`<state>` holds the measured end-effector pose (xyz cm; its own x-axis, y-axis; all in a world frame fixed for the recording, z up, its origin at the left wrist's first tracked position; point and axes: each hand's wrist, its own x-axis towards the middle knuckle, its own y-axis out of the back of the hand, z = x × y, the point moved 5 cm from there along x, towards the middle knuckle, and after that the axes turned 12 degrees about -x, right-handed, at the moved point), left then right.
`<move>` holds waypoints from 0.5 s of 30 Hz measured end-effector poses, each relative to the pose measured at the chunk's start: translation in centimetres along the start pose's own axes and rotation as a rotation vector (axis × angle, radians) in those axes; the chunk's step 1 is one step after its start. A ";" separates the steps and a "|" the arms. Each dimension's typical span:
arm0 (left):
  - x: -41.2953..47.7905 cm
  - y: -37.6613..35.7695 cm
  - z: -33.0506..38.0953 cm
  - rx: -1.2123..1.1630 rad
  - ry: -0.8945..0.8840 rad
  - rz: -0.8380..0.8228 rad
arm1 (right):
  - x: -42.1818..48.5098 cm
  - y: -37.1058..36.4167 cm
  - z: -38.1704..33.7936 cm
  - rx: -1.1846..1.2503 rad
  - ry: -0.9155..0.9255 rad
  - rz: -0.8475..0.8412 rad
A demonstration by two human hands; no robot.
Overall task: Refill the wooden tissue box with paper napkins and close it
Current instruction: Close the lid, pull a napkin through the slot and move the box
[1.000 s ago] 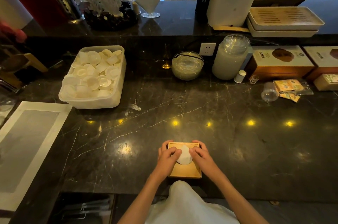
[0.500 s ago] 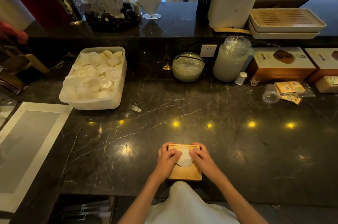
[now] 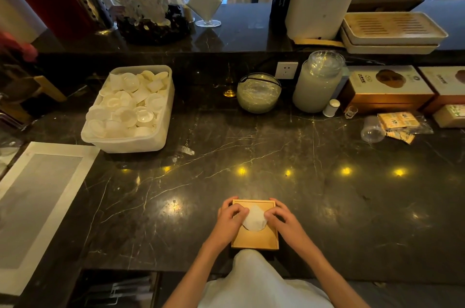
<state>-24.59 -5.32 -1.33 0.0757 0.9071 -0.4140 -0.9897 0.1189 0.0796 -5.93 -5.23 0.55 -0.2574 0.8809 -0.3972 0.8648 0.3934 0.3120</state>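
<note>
Both hands stay planted on the wooden tissue box (image 3: pixel 254 234), and very little has shifted over the last second. The left hand (image 3: pixel 230 219) is curled, its fingertips pinching the left edge of the white paper napkin (image 3: pixel 254 218) that pokes up through the lid opening. The right hand (image 3: pixel 281 219) mirrors it, fingers bent and nipping the napkin's right edge, palm lying over the box's right side. Compared with a moment ago, the napkin looks a touch more spread and drawn up out of the opening, while the box itself has not moved. That suggests the lid is already on and the person is only dressing the top sheet, so the task looks close to finished. The box sits on the dark marble surface (image 3: pixel 327 207), at its near edge, right in front of the person. Well beyond the box and to its left stands a white plastic tub (image 3: pixel 164 131) of small cups.
</note>
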 end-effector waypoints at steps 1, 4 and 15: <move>0.0 0.0 0.0 0.006 0.004 -0.004 | 0.0 0.0 0.0 0.005 -0.005 0.001; -0.1 0.0 0.1 0.007 0.007 -0.019 | 0.0 0.0 0.1 0.007 -0.005 -0.012; 0.1 0.1 0.1 0.021 0.012 -0.036 | 0.2 0.0 0.8 -0.034 0.000 -0.013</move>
<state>-24.68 -5.20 -1.26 0.1097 0.8970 -0.4283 -0.9836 0.1600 0.0832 -5.67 -5.24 -0.20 -0.2689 0.8756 -0.4012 0.8461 0.4138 0.3359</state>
